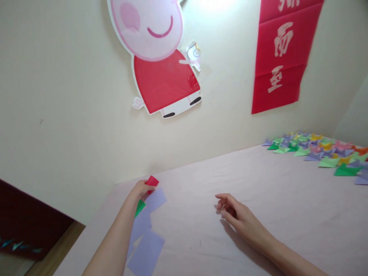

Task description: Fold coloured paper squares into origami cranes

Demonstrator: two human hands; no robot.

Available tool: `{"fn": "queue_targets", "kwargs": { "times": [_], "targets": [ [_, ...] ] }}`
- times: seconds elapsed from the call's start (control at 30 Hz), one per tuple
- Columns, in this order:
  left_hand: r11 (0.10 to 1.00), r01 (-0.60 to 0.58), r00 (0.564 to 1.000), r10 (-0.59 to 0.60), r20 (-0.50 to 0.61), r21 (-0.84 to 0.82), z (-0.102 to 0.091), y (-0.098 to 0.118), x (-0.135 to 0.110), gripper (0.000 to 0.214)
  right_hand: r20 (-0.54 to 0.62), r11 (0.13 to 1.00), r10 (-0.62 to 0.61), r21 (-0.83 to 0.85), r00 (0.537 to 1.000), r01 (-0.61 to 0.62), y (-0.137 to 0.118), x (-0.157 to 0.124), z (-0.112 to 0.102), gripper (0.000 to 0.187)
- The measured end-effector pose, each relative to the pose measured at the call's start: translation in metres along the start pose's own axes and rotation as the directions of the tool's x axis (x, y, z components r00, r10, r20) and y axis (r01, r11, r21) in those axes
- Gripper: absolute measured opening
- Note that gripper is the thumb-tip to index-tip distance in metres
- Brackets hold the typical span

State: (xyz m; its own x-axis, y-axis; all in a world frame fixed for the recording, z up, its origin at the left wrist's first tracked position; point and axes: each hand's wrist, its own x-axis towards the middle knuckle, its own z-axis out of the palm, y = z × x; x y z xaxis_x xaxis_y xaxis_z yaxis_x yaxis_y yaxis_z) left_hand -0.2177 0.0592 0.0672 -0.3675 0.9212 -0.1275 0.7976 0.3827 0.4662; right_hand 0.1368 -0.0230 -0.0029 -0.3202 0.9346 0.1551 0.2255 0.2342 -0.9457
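Note:
At the left, near the wall side of the table, my left hand [143,188] is closed on a red sheet of paper [152,182], thumb and fingers pinching it. Purple sheets of paper [146,251] lie overlapping below that hand, partly hidden by my forearm. Among them a corner of a green sheet [139,208] shows. My right hand [233,211] hovers low over the middle of the table, fingers loosely bent, thumb apart, holding nothing.
A pale cloth [195,214] covers the table. Many folded paper figures [329,161] in several colours stand in rows at the right, by the wall. A pig cutout [163,80] and a red banner [283,57] hang on the wall.

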Motion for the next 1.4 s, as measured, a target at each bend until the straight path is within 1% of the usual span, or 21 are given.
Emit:
{"fn": "queue_targets", "kwargs": {
  "times": [0.07, 0.1, 0.17, 0.23, 0.3, 0.33, 0.37, 0.4, 0.47, 0.53, 0.57, 0.63, 0.73, 0.77, 0.8, 0.9, 0.97, 1.1, 1.3, 1.33, 1.4],
  "targets": [
    [0.990, -0.135, 0.991, 0.136, 0.017, -0.036, 0.018, 0.022, -0.017, 0.031, -0.010, 1.000, 0.001, 0.004, 1.000, -0.001, -0.002, 0.002, -0.003, 0.031],
    [0.976, -0.210, 0.978, 0.211, 0.012, -0.056, 0.030, 0.034, -0.029, 0.022, -0.019, 1.000, -0.005, -0.012, 1.000, 0.005, -0.003, 0.003, -0.005, 0.031],
    [0.921, -0.375, 0.926, 0.377, -0.001, -0.101, 0.059, 0.060, -0.058, 0.009, -0.050, 0.995, -0.047, -0.086, 0.998, 0.043, -0.005, 0.007, -0.011, 0.029],
    [0.844, -0.520, 0.851, 0.525, 0.005, -0.130, 0.088, 0.083, -0.090, 0.012, -0.054, 0.969, -0.166, -0.191, 0.985, 0.153, -0.005, 0.011, -0.019, 0.025],
    [0.757, -0.639, 0.763, 0.646, 0.010, -0.136, 0.110, 0.098, -0.119, 0.022, 0.007, 0.905, -0.294, -0.320, 0.956, 0.281, -0.004, 0.013, -0.027, 0.014],
    [0.670, -0.738, 0.673, 0.740, -0.010, -0.084, 0.118, 0.102, -0.131, 0.027, 0.055, 0.854, -0.345, -0.396, 0.937, 0.338, -0.003, 0.014, -0.031, 0.012],
    [0.610, -0.792, 0.610, 0.792, -0.019, -0.021, 0.124, 0.104, -0.141, 0.031, 0.110, 0.791, -0.385, -0.472, 0.916, 0.389, -0.002, 0.013, -0.035, 0.015],
    [0.592, -0.804, 0.591, 0.806, -0.032, 0.051, 0.128, 0.103, -0.149, 0.036, 0.166, 0.719, -0.414, -0.543, 0.895, 0.434, 0.000, 0.012, -0.039, 0.018],
    [0.587, -0.792, 0.590, 0.807, -0.036, 0.171, 0.135, 0.096, -0.162, 0.045, 0.272, 0.574, -0.450, -0.641, 0.851, 0.509, 0.002, 0.009, -0.046, 0.021],
    [0.565, -0.797, 0.577, 0.816, -0.006, 0.216, 0.142, 0.083, -0.172, 0.054, 0.357, 0.484, -0.452, -0.672, 0.817, 0.561, 0.003, 0.005, -0.050, 0.022],
    [0.538, -0.811, 0.555, 0.832, 0.011, 0.231, 0.146, 0.075, -0.175, 0.057, 0.387, 0.466, -0.443, -0.671, 0.809, 0.576, 0.004, 0.003, -0.051, 0.022],
    [0.496, -0.821, 0.516, 0.857, -0.005, 0.283, 0.157, 0.059, -0.179, 0.058, 0.419, 0.479, -0.418, -0.652, 0.806, 0.587, 0.004, 0.001, -0.051, 0.024],
    [0.422, -0.837, 0.443, 0.896, -0.022, 0.349, 0.174, 0.039, -0.182, 0.059, 0.430, 0.578, -0.373, -0.586, 0.822, 0.569, 0.004, 0.002, -0.050, 0.023],
    [0.420, -0.833, 0.436, 0.899, -0.041, 0.359, 0.178, 0.035, -0.183, 0.060, 0.426, 0.621, -0.349, -0.563, 0.835, 0.546, 0.004, 0.004, -0.050, 0.022],
    [0.435, -0.824, 0.446, 0.893, -0.058, 0.362, 0.181, 0.033, -0.183, 0.061, 0.415, 0.663, -0.319, -0.544, 0.852, 0.513, 0.004, 0.005, -0.050, 0.021],
    [0.540, -0.759, 0.541, 0.834, -0.111, 0.363, 0.185, 0.034, -0.188, 0.063, 0.356, 0.771, -0.197, -0.520, 0.914, 0.369, 0.004, 0.013, -0.046, 0.022],
    [0.581, -0.725, 0.580, 0.804, -0.127, 0.369, 0.186, 0.036, -0.192, 0.061, 0.303, 0.819, -0.116, -0.510, 0.946, 0.263, 0.004, 0.018, -0.042, 0.021],
    [0.589, -0.708, 0.598, 0.793, -0.112, 0.389, 0.189, 0.039, -0.197, 0.050, 0.227, 0.863, 0.016, -0.494, 0.974, 0.101, 0.010, 0.025, -0.032, 0.012],
    [0.611, -0.707, 0.629, 0.773, -0.077, 0.356, 0.189, 0.040, -0.197, 0.051, 0.181, 0.887, -0.021, -0.450, 0.983, 0.101, 0.018, 0.024, -0.026, 0.015],
    [0.602, -0.717, 0.621, 0.781, -0.069, 0.351, 0.188, 0.039, -0.196, 0.052, 0.178, 0.884, -0.026, -0.456, 0.984, 0.106, 0.018, 0.023, -0.026, 0.016],
    [0.548, -0.757, 0.569, 0.821, -0.052, 0.356, 0.186, 0.039, -0.192, 0.052, 0.171, 0.875, -0.039, -0.470, 0.985, 0.116, 0.017, 0.022, -0.025, 0.016]
  ]
}}
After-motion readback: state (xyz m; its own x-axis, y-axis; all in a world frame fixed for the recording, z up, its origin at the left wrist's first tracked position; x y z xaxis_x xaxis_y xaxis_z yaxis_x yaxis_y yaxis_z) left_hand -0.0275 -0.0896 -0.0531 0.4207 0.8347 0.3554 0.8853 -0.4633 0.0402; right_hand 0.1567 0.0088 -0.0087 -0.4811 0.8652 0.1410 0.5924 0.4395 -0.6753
